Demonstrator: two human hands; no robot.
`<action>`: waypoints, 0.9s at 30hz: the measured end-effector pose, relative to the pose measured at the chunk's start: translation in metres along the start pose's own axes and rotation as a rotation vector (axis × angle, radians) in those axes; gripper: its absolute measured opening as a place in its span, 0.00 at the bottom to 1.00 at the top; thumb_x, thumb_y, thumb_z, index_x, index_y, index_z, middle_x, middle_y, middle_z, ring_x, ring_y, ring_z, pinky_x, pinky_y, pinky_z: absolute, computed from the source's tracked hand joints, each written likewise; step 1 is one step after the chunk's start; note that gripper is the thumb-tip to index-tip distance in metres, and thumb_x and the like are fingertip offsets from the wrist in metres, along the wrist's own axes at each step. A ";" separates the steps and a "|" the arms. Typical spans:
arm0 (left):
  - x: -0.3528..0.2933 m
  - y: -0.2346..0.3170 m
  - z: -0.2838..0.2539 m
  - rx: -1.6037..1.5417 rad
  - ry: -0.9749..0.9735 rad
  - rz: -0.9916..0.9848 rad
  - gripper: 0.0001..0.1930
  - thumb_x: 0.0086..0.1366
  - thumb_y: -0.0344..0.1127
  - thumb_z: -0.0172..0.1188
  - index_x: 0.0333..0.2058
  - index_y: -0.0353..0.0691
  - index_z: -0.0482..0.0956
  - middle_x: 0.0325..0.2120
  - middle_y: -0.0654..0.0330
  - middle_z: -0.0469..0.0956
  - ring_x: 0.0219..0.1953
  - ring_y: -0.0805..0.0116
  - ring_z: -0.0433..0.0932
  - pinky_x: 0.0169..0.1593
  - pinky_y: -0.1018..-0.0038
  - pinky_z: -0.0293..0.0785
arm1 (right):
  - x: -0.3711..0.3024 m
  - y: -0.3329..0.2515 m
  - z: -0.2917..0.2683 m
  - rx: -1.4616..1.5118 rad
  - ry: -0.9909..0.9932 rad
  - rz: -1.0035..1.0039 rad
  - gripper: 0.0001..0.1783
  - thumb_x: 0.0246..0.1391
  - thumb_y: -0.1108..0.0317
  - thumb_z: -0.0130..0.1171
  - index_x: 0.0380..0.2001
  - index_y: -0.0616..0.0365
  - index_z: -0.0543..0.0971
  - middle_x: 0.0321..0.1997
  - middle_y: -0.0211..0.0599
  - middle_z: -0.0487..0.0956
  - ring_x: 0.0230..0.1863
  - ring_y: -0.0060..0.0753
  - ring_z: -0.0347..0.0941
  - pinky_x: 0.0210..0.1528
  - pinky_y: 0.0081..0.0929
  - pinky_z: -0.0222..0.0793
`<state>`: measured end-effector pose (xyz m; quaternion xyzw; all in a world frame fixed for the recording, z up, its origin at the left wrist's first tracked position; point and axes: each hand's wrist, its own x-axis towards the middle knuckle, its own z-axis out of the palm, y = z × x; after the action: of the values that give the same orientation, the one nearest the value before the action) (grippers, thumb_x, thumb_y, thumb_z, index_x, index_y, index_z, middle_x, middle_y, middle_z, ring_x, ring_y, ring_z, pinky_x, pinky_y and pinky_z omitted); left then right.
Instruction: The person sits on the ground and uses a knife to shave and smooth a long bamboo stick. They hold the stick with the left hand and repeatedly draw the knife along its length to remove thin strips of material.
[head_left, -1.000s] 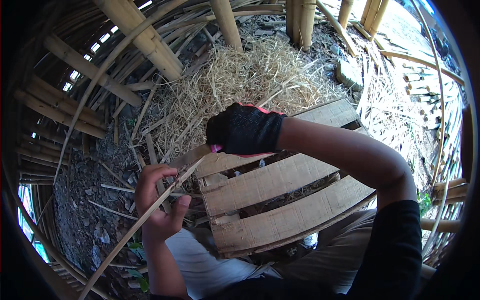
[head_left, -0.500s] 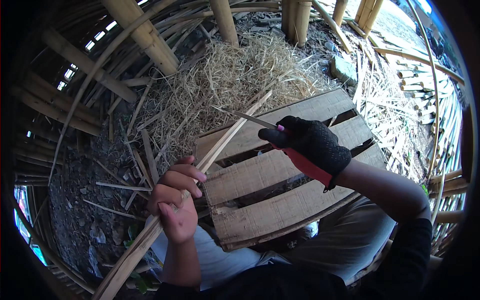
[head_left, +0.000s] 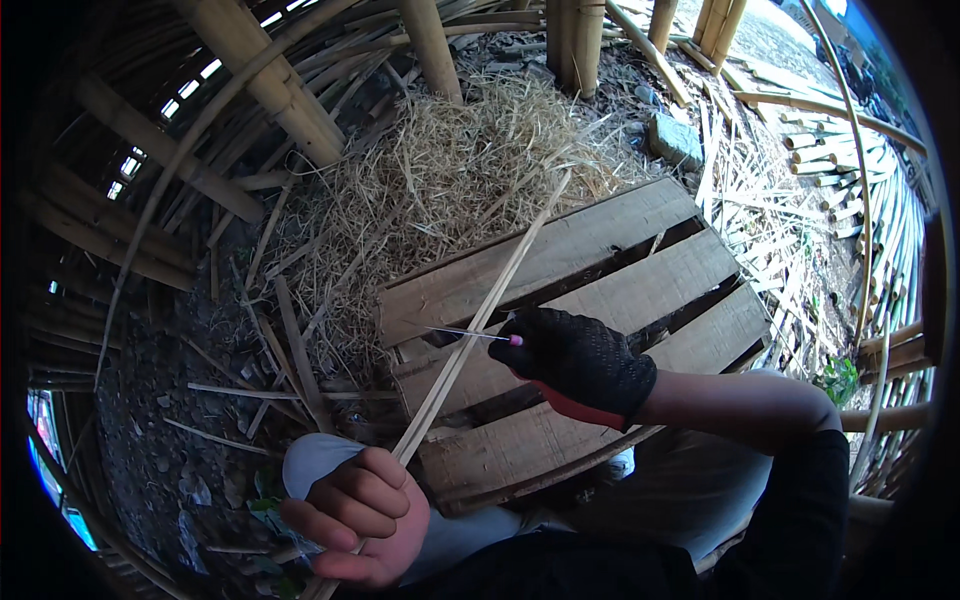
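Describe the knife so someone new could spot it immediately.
Find the slatted wooden platform near the picture's middle. Over its left side, the black-gloved right hand holds the knife, its blade crossing a long pale strip. Its thin grey blade and pink patch set it apart from the surrounding pale wood.

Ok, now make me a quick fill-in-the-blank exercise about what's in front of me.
1. The bare hand by the pale strip is the person's ____ hand.
2. The right hand wears a black and red ____.
3. The blade of the knife points toward the picture's ____ side.
4. The grey block lies to the ____ of the heap of shavings in the picture.

Missing words: left; glove; left; right.
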<state>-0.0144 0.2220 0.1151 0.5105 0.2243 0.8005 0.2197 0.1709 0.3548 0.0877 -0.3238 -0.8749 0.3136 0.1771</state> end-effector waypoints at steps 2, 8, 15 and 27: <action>-0.007 0.005 0.000 -0.025 0.026 -0.003 0.14 0.76 0.51 0.46 0.36 0.48 0.63 0.11 0.71 0.56 0.14 0.78 0.51 0.28 0.75 0.51 | 0.005 -0.007 -0.013 0.110 -0.075 0.251 0.13 0.65 0.57 0.54 0.46 0.51 0.80 0.40 0.48 0.81 0.40 0.52 0.80 0.40 0.45 0.77; -0.008 -0.031 -0.008 -0.115 -0.167 -0.007 0.30 0.77 0.50 0.45 0.13 0.46 0.63 0.07 0.68 0.62 0.10 0.75 0.60 0.22 0.74 0.57 | -0.002 0.006 -0.021 -0.106 0.020 0.252 0.15 0.65 0.53 0.54 0.40 0.51 0.82 0.30 0.45 0.82 0.32 0.53 0.81 0.35 0.45 0.76; -0.009 -0.039 -0.008 -0.199 -0.370 0.040 0.32 0.78 0.49 0.42 0.11 0.44 0.62 0.06 0.67 0.59 0.09 0.73 0.61 0.21 0.75 0.59 | -0.014 0.002 -0.008 -0.318 0.121 -0.193 0.22 0.59 0.64 0.58 0.54 0.61 0.73 0.23 0.44 0.80 0.21 0.45 0.79 0.22 0.40 0.72; -0.016 -0.027 -0.007 -0.012 0.005 -0.110 0.28 0.77 0.48 0.41 0.14 0.51 0.54 0.10 0.71 0.54 0.13 0.78 0.51 0.27 0.75 0.50 | 0.010 0.061 0.010 -0.373 -0.103 -0.095 0.34 0.62 0.64 0.49 0.66 0.71 0.56 0.22 0.48 0.79 0.20 0.48 0.77 0.18 0.42 0.70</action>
<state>-0.0115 0.2330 0.0850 0.4942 0.2477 0.7898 0.2656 0.1865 0.3930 0.0407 -0.2927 -0.9400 0.1536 0.0838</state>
